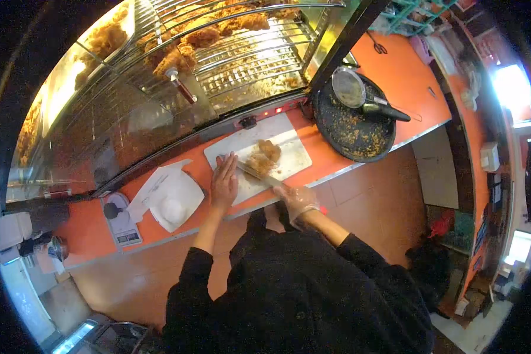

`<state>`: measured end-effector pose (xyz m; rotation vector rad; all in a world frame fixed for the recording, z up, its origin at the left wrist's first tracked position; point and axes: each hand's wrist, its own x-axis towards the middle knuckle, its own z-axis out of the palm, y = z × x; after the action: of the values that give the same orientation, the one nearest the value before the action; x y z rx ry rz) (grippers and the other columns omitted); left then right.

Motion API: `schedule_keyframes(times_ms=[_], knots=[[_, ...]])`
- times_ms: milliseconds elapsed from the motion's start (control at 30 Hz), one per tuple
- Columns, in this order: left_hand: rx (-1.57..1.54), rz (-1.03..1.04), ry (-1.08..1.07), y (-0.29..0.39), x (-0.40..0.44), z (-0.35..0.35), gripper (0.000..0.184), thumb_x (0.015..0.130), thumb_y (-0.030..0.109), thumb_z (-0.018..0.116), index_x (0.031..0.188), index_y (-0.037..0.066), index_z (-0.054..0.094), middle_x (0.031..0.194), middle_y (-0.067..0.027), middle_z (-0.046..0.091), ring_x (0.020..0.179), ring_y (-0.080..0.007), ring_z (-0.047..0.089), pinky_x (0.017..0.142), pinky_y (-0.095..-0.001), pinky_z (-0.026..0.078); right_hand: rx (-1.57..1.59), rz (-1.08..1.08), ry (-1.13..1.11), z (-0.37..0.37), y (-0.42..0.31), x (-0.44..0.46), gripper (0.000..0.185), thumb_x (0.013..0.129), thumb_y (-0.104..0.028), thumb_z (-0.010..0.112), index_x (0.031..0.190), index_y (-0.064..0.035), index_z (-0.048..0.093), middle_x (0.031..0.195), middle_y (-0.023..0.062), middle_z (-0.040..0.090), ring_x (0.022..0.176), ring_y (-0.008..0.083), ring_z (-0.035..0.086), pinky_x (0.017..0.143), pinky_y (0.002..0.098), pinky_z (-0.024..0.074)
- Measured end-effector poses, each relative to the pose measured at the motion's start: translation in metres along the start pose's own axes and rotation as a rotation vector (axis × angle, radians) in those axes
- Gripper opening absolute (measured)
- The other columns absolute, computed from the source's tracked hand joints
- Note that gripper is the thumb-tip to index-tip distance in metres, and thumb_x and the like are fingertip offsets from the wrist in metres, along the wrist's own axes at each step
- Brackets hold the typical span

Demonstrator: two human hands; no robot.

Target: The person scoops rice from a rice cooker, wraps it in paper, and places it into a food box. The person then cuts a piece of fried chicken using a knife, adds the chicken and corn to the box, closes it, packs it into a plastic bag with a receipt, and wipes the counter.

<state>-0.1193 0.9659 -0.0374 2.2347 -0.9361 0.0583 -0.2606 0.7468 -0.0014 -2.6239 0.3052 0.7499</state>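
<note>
The right hand (300, 203), in a clear glove, has its fingers clasped round the handle of a knife (258, 175). The left hand (223, 179) lies at the blade's far end, fingers outstretched — whether they press it, I cannot tell. Browned chicken (267, 151) sits just beyond the blade — on a white cutting board (297, 160) atop the orange desk (88, 230).

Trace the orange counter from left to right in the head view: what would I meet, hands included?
Digital scale → open white box → left hand → brown fried piece → gloved right hand → round black pan. The knife and cutting board are left out because they overlap several of these.
</note>
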Motion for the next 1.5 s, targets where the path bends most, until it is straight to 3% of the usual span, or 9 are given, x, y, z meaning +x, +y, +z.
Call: schedule_keyframes(times_ms=[133, 633, 867, 1000, 1033, 1167, 1267, 1333, 1500], knots=[[-0.135, -0.039, -0.053, 0.004, 0.012, -0.012, 0.044, 0.094, 0.020, 0.033, 0.132, 0.002, 0.045, 0.140, -0.0155, 0.040, 0.130, -0.0306, 0.036, 0.109, -0.0427, 0.021, 0.182, 0.084, -0.065, -0.026, 0.006, 0.001, 0.080, 0.087, -0.068, 0.024, 0.092, -0.0005, 0.067, 0.093, 0.0264, 0.063, 0.092, 0.0398, 0.061, 0.081, 0.0469, 0.0460], [-0.182, 0.044, -0.123, -0.006, 0.068, 0.019, 0.047, 0.089, 0.014, 0.038, 0.135, 0.006, 0.041, 0.140, -0.0137, 0.039, 0.131, -0.0327, 0.034, 0.107, -0.0414, 0.026, 0.166, 0.310, 0.107, -0.007, 0.022, 0.029, 0.063, 0.090, -0.059, 0.032, 0.106, -0.0064, 0.063, 0.085, 0.0237, 0.063, 0.082, 0.0407, 0.060, 0.071, 0.0503, 0.0458], [-0.344, 0.081, -0.112, 0.015, 0.071, 0.015, 0.044, 0.092, 0.018, 0.037, 0.133, 0.001, 0.043, 0.140, -0.0164, 0.039, 0.132, -0.0304, 0.034, 0.108, -0.0413, 0.023, 0.084, 0.208, -0.019, -0.082, 0.033, -0.005, 0.081, 0.085, -0.070, 0.028, 0.084, 0.0007, 0.067, 0.090, 0.0272, 0.062, 0.088, 0.0396, 0.061, 0.076, 0.0496, 0.0467], [-0.340, 0.080, -0.107, 0.002, 0.082, 0.038, 0.043, 0.092, 0.019, 0.038, 0.132, 0.003, 0.044, 0.139, -0.0164, 0.039, 0.130, -0.0300, 0.036, 0.106, -0.0427, 0.027, 0.091, 0.278, -0.001, -0.055, 0.056, 0.027, 0.075, 0.084, -0.067, 0.034, 0.112, -0.0026, 0.058, 0.076, 0.0234, 0.060, 0.077, 0.0390, 0.059, 0.071, 0.0468, 0.0472], [-0.283, 0.052, -0.122, 0.000, 0.082, 0.040, 0.043, 0.092, 0.018, 0.038, 0.133, 0.005, 0.044, 0.139, -0.0161, 0.040, 0.130, -0.0296, 0.037, 0.105, -0.0428, 0.028, -0.110, -0.021, 0.088, -0.012, 0.083, 0.046, 0.078, 0.083, -0.071, 0.032, 0.100, -0.0018, 0.063, 0.079, 0.0244, 0.062, 0.078, 0.0382, 0.061, 0.069, 0.0484, 0.0475], [-0.220, 0.044, -0.095, 0.003, 0.076, 0.041, 0.043, 0.090, 0.018, 0.041, 0.133, 0.010, 0.045, 0.136, -0.0150, 0.044, 0.128, -0.0279, 0.039, 0.104, -0.0423, 0.029, -0.183, -0.061, -0.081, -0.028, 0.062, 0.045, 0.063, 0.083, -0.056, 0.052, 0.123, -0.0061, 0.052, 0.085, 0.0235, 0.063, 0.081, 0.0361, 0.063, 0.066, 0.0484, 0.0489], [-0.204, 0.025, -0.153, 0.001, 0.072, 0.044, 0.043, 0.090, 0.019, 0.041, 0.132, 0.007, 0.046, 0.136, -0.0148, 0.044, 0.129, -0.0275, 0.038, 0.105, -0.0415, 0.027, -0.049, -0.041, 0.064, 0.065, 0.127, 0.084, 0.066, 0.086, -0.058, 0.043, 0.127, -0.0065, 0.050, 0.098, 0.0254, 0.062, 0.090, 0.0369, 0.062, 0.076, 0.0466, 0.0483], [-0.157, 0.150, -0.101, 0.005, 0.074, 0.041, 0.043, 0.091, 0.019, 0.040, 0.131, 0.006, 0.046, 0.137, -0.0149, 0.043, 0.130, -0.0281, 0.037, 0.106, -0.0420, 0.025, -0.249, -0.324, 0.304, 0.089, 0.153, 0.078, 0.048, 0.094, -0.025, 0.030, 0.141, -0.0295, 0.025, 0.099, 0.0232, 0.060, 0.089, 0.0373, 0.059, 0.076, 0.0492, 0.0475], [-0.149, 0.021, -0.190, 0.033, 0.065, 0.009, 0.046, 0.092, 0.022, 0.038, 0.134, 0.005, 0.042, 0.144, -0.0152, 0.032, 0.135, -0.0270, 0.028, 0.109, -0.0433, 0.020, 0.089, 0.130, 0.068, -0.041, 0.099, -0.002, 0.040, 0.091, -0.032, 0.036, 0.128, -0.0175, 0.042, 0.093, 0.0228, 0.061, 0.086, 0.0373, 0.060, 0.072, 0.0484, 0.0467]])
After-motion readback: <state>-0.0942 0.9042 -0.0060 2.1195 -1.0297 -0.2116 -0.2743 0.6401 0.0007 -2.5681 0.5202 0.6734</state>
